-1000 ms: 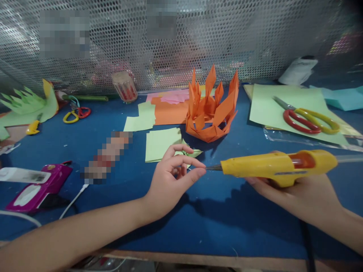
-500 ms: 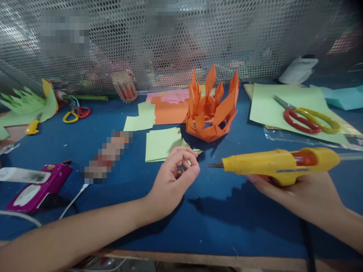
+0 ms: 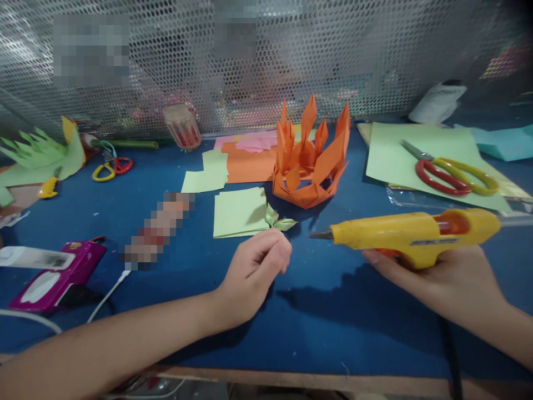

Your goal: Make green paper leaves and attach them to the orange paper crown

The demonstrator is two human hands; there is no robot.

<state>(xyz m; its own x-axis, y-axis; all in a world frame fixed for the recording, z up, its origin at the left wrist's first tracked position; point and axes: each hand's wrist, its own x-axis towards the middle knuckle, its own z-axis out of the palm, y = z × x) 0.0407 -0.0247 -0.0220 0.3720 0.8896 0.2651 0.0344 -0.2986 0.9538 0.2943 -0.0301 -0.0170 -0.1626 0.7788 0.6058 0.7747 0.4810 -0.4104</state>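
Observation:
My right hand [image 3: 449, 283] is wrapped around a yellow hot glue gun [image 3: 387, 230], held above the table with its metal nozzle pointing left. A clear glue stick [image 3: 516, 220] sticks out of its back end. My left hand [image 3: 258, 275] rests on the blue table as a loose fist, and no object shows in it. Just beyond that fist lie a small folded green paper piece [image 3: 282, 223] and a stack of light green paper squares [image 3: 239, 211]. Behind them stands an orange folded-paper ring with upright pointed petals [image 3: 306, 189].
Scissors [image 3: 449, 175] lie on green sheets at the right; another pair [image 3: 112, 168] is at the far left. A clear jar [image 3: 183, 128] stands near the perforated metal panel [image 3: 291, 61]. A purple device [image 3: 58, 283] and white cable [image 3: 106, 297] occupy the left side.
My left hand has curled from loosely bent fingers into a fist and drawn back slightly, uncovering the folded green piece. The glue gun has risen a little and shifted slightly right.

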